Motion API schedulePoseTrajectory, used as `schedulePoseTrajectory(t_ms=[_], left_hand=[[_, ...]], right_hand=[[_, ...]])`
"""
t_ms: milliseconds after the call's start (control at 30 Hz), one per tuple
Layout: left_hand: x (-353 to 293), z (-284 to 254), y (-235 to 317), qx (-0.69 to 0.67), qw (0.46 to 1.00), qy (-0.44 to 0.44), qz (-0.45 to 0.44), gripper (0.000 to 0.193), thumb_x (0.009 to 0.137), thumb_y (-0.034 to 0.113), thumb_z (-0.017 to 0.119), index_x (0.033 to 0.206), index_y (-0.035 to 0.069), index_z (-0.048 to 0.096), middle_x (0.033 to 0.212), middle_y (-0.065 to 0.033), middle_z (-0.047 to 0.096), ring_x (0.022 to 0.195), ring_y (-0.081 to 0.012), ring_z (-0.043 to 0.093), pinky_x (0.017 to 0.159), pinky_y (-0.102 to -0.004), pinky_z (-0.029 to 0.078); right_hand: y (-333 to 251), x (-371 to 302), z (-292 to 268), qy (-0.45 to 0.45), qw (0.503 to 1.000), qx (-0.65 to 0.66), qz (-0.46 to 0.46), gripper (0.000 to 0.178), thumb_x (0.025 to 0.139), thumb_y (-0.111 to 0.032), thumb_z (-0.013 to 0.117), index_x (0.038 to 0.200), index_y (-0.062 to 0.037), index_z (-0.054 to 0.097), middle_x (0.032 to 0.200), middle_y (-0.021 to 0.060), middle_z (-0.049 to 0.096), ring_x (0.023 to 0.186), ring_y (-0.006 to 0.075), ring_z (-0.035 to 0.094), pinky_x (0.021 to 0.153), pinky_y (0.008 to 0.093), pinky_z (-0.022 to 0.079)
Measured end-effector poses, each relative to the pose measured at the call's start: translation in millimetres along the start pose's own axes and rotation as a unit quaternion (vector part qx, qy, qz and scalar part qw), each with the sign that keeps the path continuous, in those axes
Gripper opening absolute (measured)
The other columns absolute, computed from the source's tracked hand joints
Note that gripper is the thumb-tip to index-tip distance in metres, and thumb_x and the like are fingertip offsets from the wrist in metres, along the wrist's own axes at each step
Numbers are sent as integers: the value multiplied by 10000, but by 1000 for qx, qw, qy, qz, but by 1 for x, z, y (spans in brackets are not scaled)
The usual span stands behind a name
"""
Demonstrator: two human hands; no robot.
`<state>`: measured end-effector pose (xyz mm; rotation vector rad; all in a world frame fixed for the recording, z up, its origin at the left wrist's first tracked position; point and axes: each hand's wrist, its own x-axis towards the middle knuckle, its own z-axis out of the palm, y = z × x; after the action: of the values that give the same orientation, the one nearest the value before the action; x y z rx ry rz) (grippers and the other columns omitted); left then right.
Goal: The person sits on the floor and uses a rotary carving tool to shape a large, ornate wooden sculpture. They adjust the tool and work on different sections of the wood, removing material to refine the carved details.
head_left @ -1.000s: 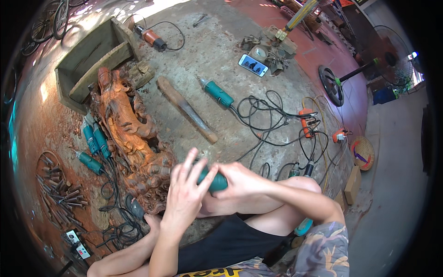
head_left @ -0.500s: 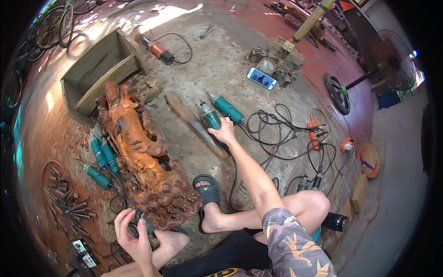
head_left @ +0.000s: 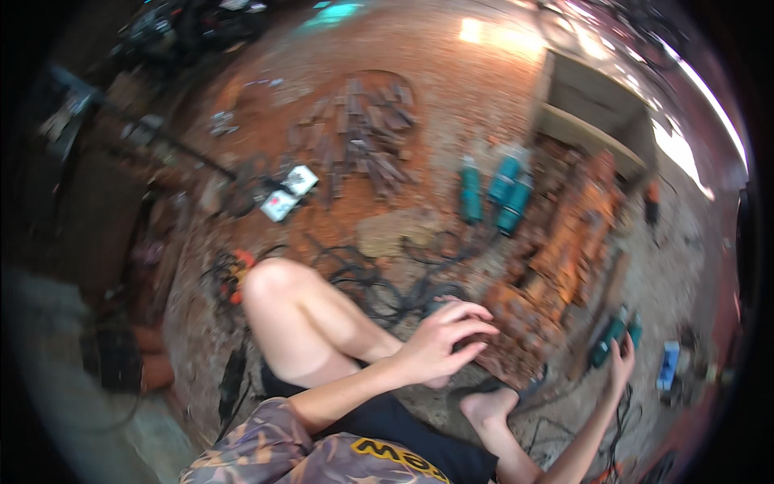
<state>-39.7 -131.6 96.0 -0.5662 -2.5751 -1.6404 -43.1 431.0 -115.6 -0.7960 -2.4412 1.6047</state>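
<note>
As the person sat on the floor (head_left: 451,97), posture: one bare knee was raised and a bare foot rested beside the carving.
Carved wood piece (head_left: 564,242): lay lengthwise on the floor toward its right edge, its near end just beyond the left hand.
Left hand (head_left: 447,339): fingers were spread and curved over a dark round object (head_left: 442,310) at the carving's near end; whether the grip was clamped on it could not be told.
Right hand (head_left: 621,360): fingertips touched the green power tool (head_left: 606,340), which lay on the floor right of the carving; whether the grip had closed could not be told.
Spare green tools (head_left: 492,192): three lay side by side left of the carving.
Chisels (head_left: 363,137): were spread in rows toward the floor's far edge.
Cables (head_left: 379,282): were tangled by the knee, near a white power strip (head_left: 289,192).
Wooden box (head_left: 597,105): stood beyond the carving.
Progress, as judged: relief was cut over much of the wood; no tool met the surface, so further cutting probably remained.
</note>
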Motion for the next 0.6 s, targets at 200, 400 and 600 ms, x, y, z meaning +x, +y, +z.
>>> schedulePoseTrajectory(t_ms=[200,400,600], left_hand=[[-35,-170,-10,94,955,245,-139,195,921,20,723,1094,99,762,1060,-43,691,1003,-193,682,893,-323,545],[-20,-285,-48,101,909,338,-223,234,999,50,680,1224,18,736,1031,4,728,874,-51,619,781,-222,490],[154,-248,-150,88,990,89,-62,372,1010,267,669,1299,35,705,1167,-117,772,1080,-189,728,940,-331,557]], right_hand=[[-85,-23,33,-64,993,-54,-87,497,978,-64,717,1457,-9,597,1428,100,641,1266,179,600,1077,317,455],[-186,-80,76,-81,993,-38,-80,444,946,-16,730,1380,9,640,1441,89,608,1322,193,566,1101,329,456],[-260,-153,92,-105,994,10,6,451,944,8,725,1386,6,640,1266,60,682,1107,105,634,938,252,513]])
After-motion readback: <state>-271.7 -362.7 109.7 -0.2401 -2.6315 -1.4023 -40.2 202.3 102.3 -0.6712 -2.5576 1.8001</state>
